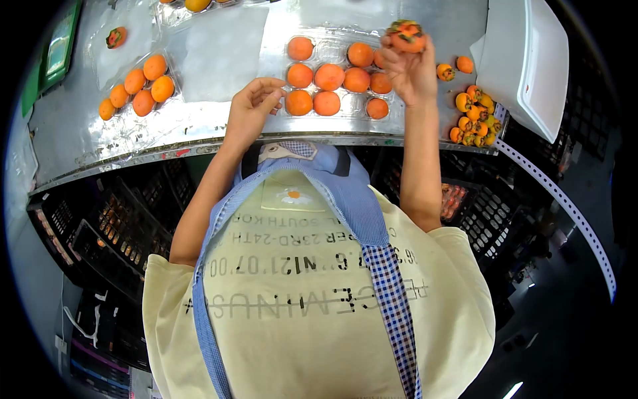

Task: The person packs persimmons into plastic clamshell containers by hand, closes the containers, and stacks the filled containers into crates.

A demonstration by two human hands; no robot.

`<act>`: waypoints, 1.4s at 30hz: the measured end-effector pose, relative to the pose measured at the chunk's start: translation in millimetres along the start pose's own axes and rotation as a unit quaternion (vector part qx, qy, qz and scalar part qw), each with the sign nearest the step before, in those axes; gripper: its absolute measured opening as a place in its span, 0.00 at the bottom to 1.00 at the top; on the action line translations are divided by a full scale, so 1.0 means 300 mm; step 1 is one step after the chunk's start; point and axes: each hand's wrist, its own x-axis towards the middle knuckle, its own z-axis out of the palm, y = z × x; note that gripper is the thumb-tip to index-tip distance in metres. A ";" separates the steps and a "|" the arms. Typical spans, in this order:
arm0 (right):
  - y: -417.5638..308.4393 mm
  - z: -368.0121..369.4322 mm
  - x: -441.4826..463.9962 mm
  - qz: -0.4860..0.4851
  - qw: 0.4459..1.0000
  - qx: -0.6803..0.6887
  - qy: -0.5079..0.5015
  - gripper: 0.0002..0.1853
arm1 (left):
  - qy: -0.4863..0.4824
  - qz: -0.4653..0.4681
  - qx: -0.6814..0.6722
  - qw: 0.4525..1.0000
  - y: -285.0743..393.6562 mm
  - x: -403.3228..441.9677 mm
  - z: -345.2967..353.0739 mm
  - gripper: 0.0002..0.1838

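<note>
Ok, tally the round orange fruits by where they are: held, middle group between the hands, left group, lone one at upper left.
Green-capped orange fruit in the right hand: 1
Middle group of round orange fruits: 10, one partly hidden
Left group of round orange fruits: 6
Lone orange fruit: 1
Total: 18

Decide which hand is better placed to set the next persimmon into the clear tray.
Probably the right hand: it holds a persimmon near the clear tray, while the left hand appears empty.
</note>
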 end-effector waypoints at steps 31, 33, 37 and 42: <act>0.287 0.167 0.164 -0.135 0.540 -0.830 -0.040 0.16 | 0.031 0.008 -0.025 0.999 0.018 0.045 0.015 0.15; 0.273 0.191 0.143 -0.167 0.559 -0.811 -0.033 0.13 | 0.027 0.007 -0.044 0.999 0.039 0.056 0.025 0.18; 0.261 0.210 0.084 -0.265 0.588 -0.758 -0.095 0.10 | 0.003 -0.045 -0.141 0.989 0.106 0.073 0.061 0.25; 0.281 0.187 0.064 -0.256 0.616 -0.743 -0.054 0.10 | -0.034 -0.042 -0.161 0.986 0.085 0.115 0.076 0.27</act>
